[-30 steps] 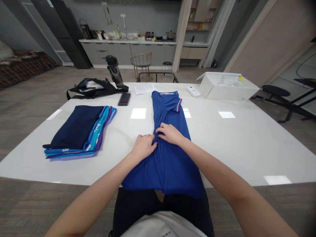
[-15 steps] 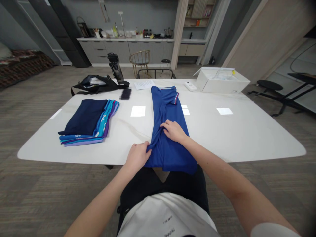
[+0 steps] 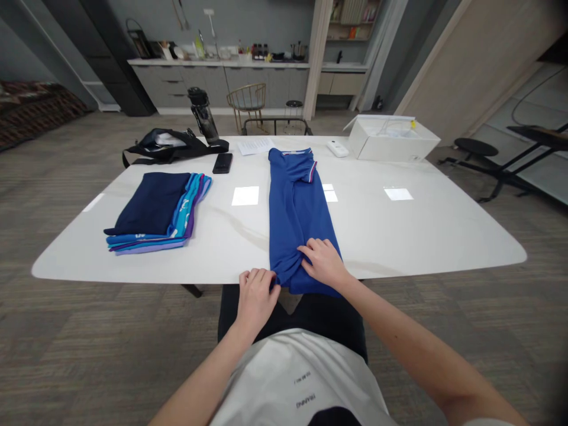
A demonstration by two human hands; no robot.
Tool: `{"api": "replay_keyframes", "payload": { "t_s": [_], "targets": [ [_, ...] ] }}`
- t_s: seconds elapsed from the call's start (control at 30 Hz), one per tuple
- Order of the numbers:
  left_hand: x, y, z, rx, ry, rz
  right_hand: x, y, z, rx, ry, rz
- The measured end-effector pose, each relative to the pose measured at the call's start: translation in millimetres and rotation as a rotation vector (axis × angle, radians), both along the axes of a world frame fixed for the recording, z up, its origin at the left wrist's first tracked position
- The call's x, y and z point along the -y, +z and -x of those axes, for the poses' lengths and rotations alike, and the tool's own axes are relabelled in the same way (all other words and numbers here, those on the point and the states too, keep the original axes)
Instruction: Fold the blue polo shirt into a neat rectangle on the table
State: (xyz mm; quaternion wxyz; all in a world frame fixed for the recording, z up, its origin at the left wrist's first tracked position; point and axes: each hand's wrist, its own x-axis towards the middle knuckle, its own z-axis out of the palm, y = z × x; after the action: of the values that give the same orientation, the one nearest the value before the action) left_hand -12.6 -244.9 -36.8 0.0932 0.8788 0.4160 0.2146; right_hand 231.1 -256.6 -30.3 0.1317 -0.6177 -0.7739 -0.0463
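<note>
A blue shirt, folded into a long narrow strip, lies lengthwise on the white table, its collar at the far end. My left hand pinches the shirt's near left corner at the table's front edge, fingers curled on the cloth. On the near right part of the shirt rests my right hand, its fingers bent and gripping the fabric. The shirt's near end hangs slightly over the edge.
A stack of folded shirts, dark navy on top, sits at the left. Behind it are a black bag, a dark bottle, a phone and a paper. A white box and a small white device stand far right.
Both hands have slid back along the shirt from its middle to its near end at the table edge. The camera has drawn back from the table.
</note>
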Motion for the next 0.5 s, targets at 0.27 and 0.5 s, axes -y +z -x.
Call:
{"api": "replay_keyframes", "payload": {
  "t_s": [0.27,0.5],
  "targets": [
    [19,-1.9,-11,0.06,-0.206,-0.078,58,-10.7,26,-0.131,0.114,-0.175],
    [13,-17.4,0,0.088,-0.12,-0.096,74,-2.9,12,-0.254,0.083,-0.304]
  ]
}}
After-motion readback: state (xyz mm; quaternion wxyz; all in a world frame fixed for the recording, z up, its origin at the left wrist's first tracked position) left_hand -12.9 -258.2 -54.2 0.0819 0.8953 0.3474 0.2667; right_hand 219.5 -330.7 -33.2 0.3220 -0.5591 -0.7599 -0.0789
